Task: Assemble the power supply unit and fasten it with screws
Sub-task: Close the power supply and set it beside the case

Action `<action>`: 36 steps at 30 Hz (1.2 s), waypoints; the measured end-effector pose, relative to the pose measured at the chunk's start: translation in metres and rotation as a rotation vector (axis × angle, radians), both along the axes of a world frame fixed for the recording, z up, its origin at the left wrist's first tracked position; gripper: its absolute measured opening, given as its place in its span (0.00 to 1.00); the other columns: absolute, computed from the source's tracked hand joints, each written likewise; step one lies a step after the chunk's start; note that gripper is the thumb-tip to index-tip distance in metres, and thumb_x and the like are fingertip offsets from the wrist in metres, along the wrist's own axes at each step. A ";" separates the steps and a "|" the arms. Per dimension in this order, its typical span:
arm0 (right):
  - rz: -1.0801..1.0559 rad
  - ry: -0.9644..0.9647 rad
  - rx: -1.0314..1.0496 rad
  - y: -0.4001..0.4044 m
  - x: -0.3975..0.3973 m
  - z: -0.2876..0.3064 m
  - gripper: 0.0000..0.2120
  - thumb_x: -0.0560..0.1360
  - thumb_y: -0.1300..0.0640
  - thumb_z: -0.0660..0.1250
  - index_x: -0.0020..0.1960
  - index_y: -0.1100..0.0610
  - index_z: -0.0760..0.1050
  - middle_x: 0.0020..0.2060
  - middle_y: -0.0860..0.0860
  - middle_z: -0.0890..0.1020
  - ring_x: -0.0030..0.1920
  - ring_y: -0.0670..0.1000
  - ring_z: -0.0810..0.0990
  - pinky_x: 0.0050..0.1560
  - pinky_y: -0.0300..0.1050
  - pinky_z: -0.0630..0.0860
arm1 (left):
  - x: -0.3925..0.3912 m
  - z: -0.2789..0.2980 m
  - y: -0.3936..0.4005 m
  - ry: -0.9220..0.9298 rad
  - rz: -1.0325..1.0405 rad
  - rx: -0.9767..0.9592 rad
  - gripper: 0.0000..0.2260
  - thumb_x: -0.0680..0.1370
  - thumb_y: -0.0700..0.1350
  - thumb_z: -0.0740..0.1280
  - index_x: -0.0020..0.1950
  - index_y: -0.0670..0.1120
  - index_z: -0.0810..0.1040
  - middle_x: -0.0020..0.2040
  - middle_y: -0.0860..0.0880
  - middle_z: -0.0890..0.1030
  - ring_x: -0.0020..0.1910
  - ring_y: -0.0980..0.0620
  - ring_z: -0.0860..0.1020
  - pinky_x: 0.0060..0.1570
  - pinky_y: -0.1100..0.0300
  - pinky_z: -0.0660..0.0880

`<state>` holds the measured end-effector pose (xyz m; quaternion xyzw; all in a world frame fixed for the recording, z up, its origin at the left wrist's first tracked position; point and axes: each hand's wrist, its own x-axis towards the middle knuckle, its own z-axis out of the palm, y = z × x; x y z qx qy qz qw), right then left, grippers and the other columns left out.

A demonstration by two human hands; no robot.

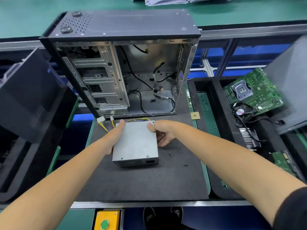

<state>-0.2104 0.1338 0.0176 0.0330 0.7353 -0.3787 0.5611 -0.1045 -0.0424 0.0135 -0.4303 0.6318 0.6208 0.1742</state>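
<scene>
A grey metal power supply unit (135, 143) sits over the dark mat (141, 183), its yellow and black cables (106, 125) with white plugs trailing toward the case. My left hand (114, 136) grips its left side, thumb on top. My right hand (162, 131) grips its right far corner, thumb on top and fingers beneath. Just behind it stands the open black computer case (119, 63), its bare metal inside facing me with loose black wires. Two small black screws (170, 154) (186, 165) lie on the mat to the right of the unit.
A black tray on the right holds a green motherboard (252, 92), a fan (240, 112) and a heatsink (249, 136). A dark case panel (31, 97) leans at the left. A yellow box with a green button (105, 219) sits at the near edge. Papers (166, 0) lie at the back.
</scene>
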 end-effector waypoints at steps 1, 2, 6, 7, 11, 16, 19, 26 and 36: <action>-0.026 -0.007 -0.021 -0.001 0.000 -0.001 0.22 0.81 0.46 0.59 0.67 0.60 0.65 0.60 0.62 0.74 0.62 0.64 0.75 0.60 0.59 0.73 | 0.002 0.001 0.000 0.009 -0.014 0.010 0.25 0.77 0.69 0.56 0.54 0.52 0.79 0.51 0.50 0.85 0.45 0.53 0.84 0.43 0.56 0.79; -0.036 0.004 -0.040 -0.002 0.000 -0.003 0.20 0.81 0.48 0.59 0.66 0.60 0.66 0.59 0.61 0.75 0.61 0.62 0.76 0.61 0.60 0.74 | 0.004 0.001 -0.001 0.023 -0.022 0.020 0.25 0.76 0.69 0.58 0.56 0.51 0.80 0.51 0.50 0.85 0.47 0.52 0.84 0.44 0.56 0.79; -0.062 0.109 -0.069 -0.005 0.005 -0.011 0.16 0.77 0.55 0.56 0.62 0.58 0.70 0.46 0.59 0.79 0.45 0.59 0.79 0.53 0.59 0.79 | 0.012 0.000 -0.005 0.107 -0.015 0.167 0.23 0.75 0.64 0.66 0.59 0.49 0.80 0.53 0.47 0.85 0.51 0.47 0.84 0.46 0.53 0.79; -0.082 0.114 -0.075 -0.005 0.005 -0.012 0.16 0.76 0.55 0.57 0.61 0.58 0.71 0.45 0.58 0.79 0.44 0.59 0.79 0.51 0.59 0.80 | 0.013 0.000 -0.004 0.134 0.008 0.214 0.20 0.75 0.61 0.67 0.58 0.47 0.81 0.53 0.46 0.85 0.51 0.46 0.84 0.43 0.54 0.80; -0.171 0.066 -0.121 0.000 0.003 -0.015 0.16 0.75 0.48 0.63 0.59 0.55 0.74 0.46 0.56 0.81 0.46 0.57 0.81 0.49 0.59 0.81 | 0.012 0.005 0.002 0.145 0.066 0.298 0.13 0.75 0.52 0.68 0.52 0.44 0.83 0.50 0.42 0.85 0.46 0.43 0.85 0.34 0.55 0.81; -0.212 0.042 -0.168 0.005 0.005 -0.015 0.16 0.76 0.46 0.64 0.58 0.55 0.75 0.49 0.54 0.82 0.47 0.55 0.82 0.43 0.53 0.82 | 0.006 0.016 -0.005 0.148 -0.044 0.140 0.13 0.72 0.51 0.72 0.54 0.46 0.82 0.51 0.45 0.85 0.48 0.45 0.85 0.42 0.55 0.80; -0.284 -0.066 -0.232 0.011 0.007 -0.014 0.15 0.78 0.49 0.63 0.62 0.55 0.73 0.54 0.54 0.81 0.51 0.54 0.81 0.48 0.54 0.80 | 0.001 0.023 -0.008 0.169 -0.038 0.075 0.15 0.70 0.47 0.76 0.53 0.41 0.82 0.49 0.43 0.86 0.46 0.44 0.85 0.43 0.54 0.80; 0.054 -0.016 -0.024 0.009 0.007 0.017 0.23 0.83 0.46 0.53 0.64 0.66 0.67 0.44 0.63 0.79 0.38 0.61 0.82 0.40 0.45 0.81 | -0.014 0.051 -0.015 0.231 -0.159 -0.278 0.17 0.64 0.49 0.80 0.41 0.41 0.78 0.36 0.46 0.85 0.31 0.50 0.83 0.26 0.62 0.74; 0.052 0.578 -0.114 -0.017 -0.035 0.081 0.14 0.77 0.53 0.63 0.52 0.65 0.75 0.44 0.59 0.81 0.32 0.55 0.79 0.34 0.41 0.79 | -0.017 0.053 0.010 0.443 -0.815 -1.133 0.44 0.62 0.62 0.77 0.71 0.43 0.67 0.63 0.46 0.72 0.63 0.45 0.68 0.62 0.50 0.67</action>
